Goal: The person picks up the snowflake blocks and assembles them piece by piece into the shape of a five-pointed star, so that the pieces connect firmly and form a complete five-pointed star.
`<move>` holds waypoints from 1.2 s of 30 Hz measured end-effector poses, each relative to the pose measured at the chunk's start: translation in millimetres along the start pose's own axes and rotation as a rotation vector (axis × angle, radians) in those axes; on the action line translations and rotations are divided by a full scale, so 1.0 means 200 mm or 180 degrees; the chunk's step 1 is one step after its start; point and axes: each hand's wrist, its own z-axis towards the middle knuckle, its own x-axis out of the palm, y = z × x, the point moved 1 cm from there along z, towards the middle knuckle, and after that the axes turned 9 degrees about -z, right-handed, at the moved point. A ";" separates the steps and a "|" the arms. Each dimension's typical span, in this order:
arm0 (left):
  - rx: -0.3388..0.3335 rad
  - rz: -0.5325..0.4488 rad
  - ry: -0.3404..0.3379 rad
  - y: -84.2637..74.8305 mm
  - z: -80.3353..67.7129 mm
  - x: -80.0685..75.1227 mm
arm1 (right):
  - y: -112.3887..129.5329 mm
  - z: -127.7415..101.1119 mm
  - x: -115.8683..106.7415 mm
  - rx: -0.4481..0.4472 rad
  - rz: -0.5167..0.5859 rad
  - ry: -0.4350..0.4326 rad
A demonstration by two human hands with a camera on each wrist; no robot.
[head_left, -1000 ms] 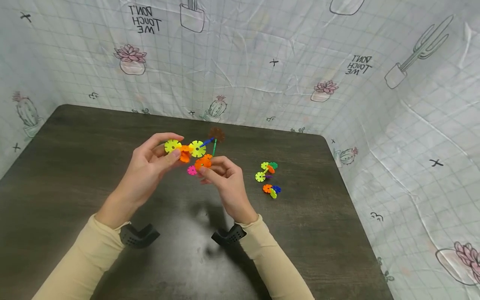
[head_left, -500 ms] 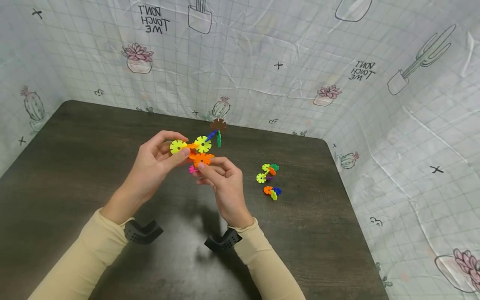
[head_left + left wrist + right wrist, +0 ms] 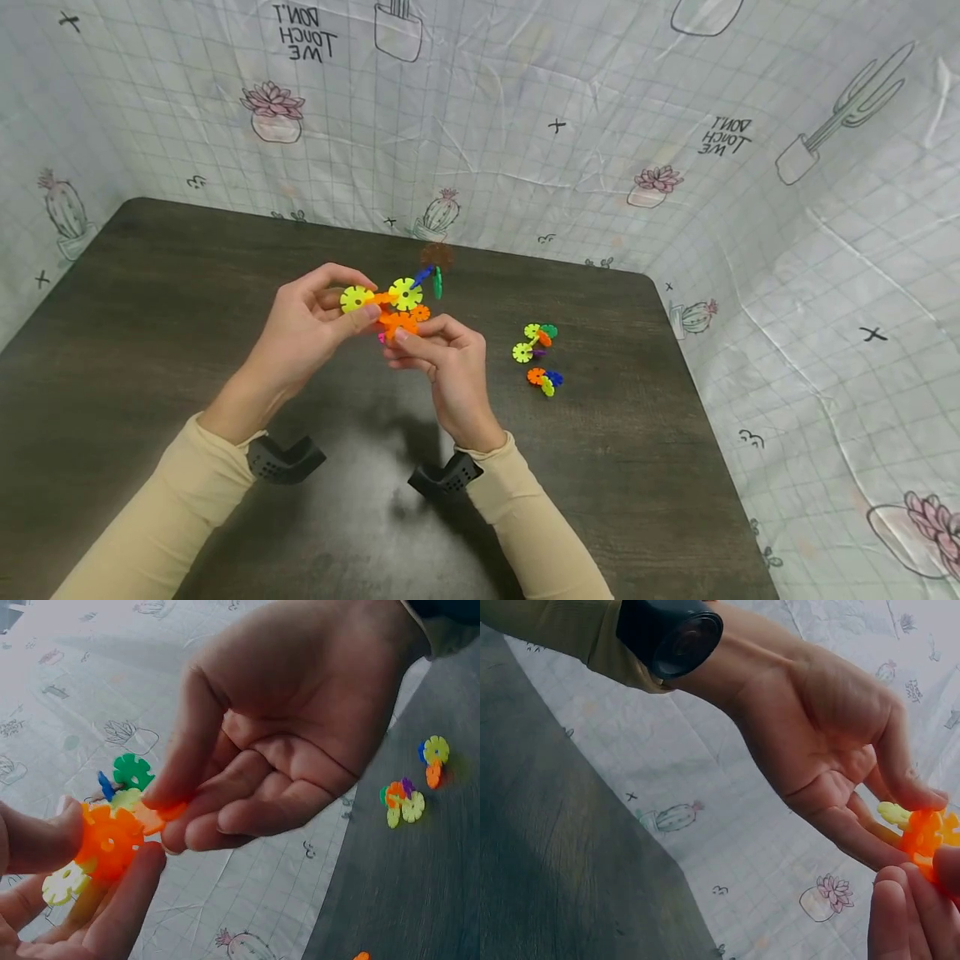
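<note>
My left hand (image 3: 307, 325) pinches a chain of notched, flower-shaped plastic discs over the table, thumb in front. Its yellow disc (image 3: 406, 294) faces the head camera; beyond it are a blue disc (image 3: 423, 276), a green disc (image 3: 438, 283) and a brown disc (image 3: 437, 257). An orange disc (image 3: 110, 842) lies between the left fingers in the left wrist view. My right hand (image 3: 450, 367) pinches another orange disc (image 3: 401, 323) between thumb and fingers, right against the left hand's chain. A pink sliver (image 3: 382, 337) shows beside the right fingertips, mostly hidden.
Two small joined clusters lie on the dark table (image 3: 600, 467) to the right: a yellow, green, orange and purple cluster (image 3: 522, 352), and below it an orange, blue and yellow cluster (image 3: 536, 377). A printed cloth (image 3: 495, 158) hangs behind the table.
The right hand's orange disc has come up against the left hand's chain, covering more of the pink piece. The green disc turned from edge-on to show more face. The head view shifted slightly.
</note>
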 end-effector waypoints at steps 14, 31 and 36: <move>-0.0261 0.0184 0.0126 0.03 -0.01 0.00 | -0.03 -0.01 -0.04 0.0324 -0.0080 0.0141; -0.0182 0.0355 0.0128 0.03 0.01 0.01 | -0.06 0.00 -0.03 0.0288 0.0155 0.0265; -0.0231 0.0420 0.0175 0.03 0.01 0.00 | -0.07 0.00 -0.02 0.0314 0.0121 0.0226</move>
